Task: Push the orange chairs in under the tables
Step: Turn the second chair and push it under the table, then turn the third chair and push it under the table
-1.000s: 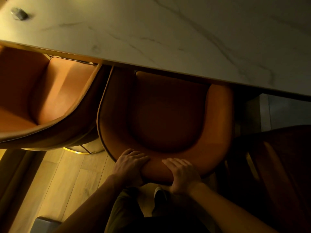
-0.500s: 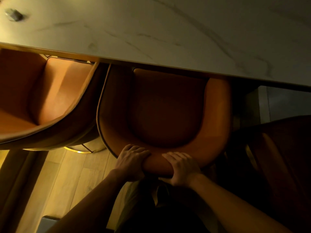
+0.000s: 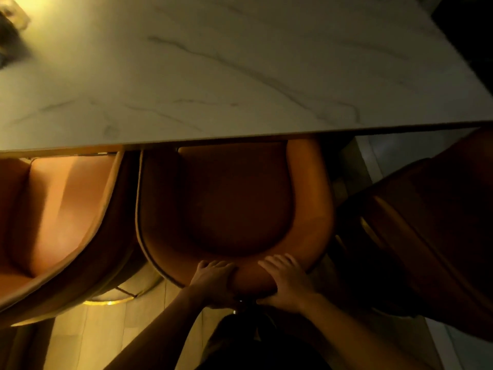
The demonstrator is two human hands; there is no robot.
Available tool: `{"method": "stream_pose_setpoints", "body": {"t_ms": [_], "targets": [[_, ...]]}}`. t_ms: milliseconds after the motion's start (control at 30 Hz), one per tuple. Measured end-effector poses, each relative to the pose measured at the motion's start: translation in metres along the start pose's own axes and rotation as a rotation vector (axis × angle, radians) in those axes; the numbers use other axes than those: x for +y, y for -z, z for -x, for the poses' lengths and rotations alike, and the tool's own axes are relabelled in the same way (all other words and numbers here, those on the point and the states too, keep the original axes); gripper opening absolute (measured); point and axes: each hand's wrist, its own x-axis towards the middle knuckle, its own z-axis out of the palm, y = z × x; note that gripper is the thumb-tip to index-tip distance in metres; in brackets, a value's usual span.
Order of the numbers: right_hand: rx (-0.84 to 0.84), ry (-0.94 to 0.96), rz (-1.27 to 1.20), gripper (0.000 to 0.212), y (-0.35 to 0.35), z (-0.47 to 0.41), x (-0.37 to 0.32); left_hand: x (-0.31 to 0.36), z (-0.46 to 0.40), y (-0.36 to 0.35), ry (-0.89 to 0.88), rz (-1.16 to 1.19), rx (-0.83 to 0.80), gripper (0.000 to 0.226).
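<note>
An orange tub chair [image 3: 309, 209] stands right in front of me, the front of its seat hidden under the white marble table [image 3: 240, 76]. My left hand [image 3: 213, 281] and my right hand [image 3: 288, 284] both grip the top of its curved backrest, side by side, fingers curled over the rim. A second orange chair [image 3: 58, 209] sits to the left, also partly under the table edge, its side touching or nearly touching the middle chair. A third chair [image 3: 426, 222], dark in shadow, stands at the right.
Light wooden floor [image 3: 106, 337] shows below the left chair, with a gold ring base [image 3: 106, 301] under it. A dark blurred object [image 3: 10, 30] lies on the table's far left corner. The room is dim.
The middle chair has slid further under the table with both hands still on its backrest; more of the tabletop fills the view and less of the seat shows.
</note>
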Motion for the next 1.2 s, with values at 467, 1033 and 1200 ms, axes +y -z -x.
{"method": "stream_pose_setpoints", "body": {"t_ms": [467,1033,1200], "targets": [[0.215,-0.295,-0.284,0.054,0.002,0.087,0.034,0.089,-0.059,0.026,-0.265,0.239,0.024,0.036],[0.526,-0.714,-0.468,0.111,-0.003,0.249,0.161,0.3,-0.121,0.068,-0.568,-0.058,0.058,0.054],[0.625,-0.857,-0.473,0.098,-0.002,0.302,0.206,0.389,-0.133,0.074,-0.644,-0.041,0.106,0.049]]}}
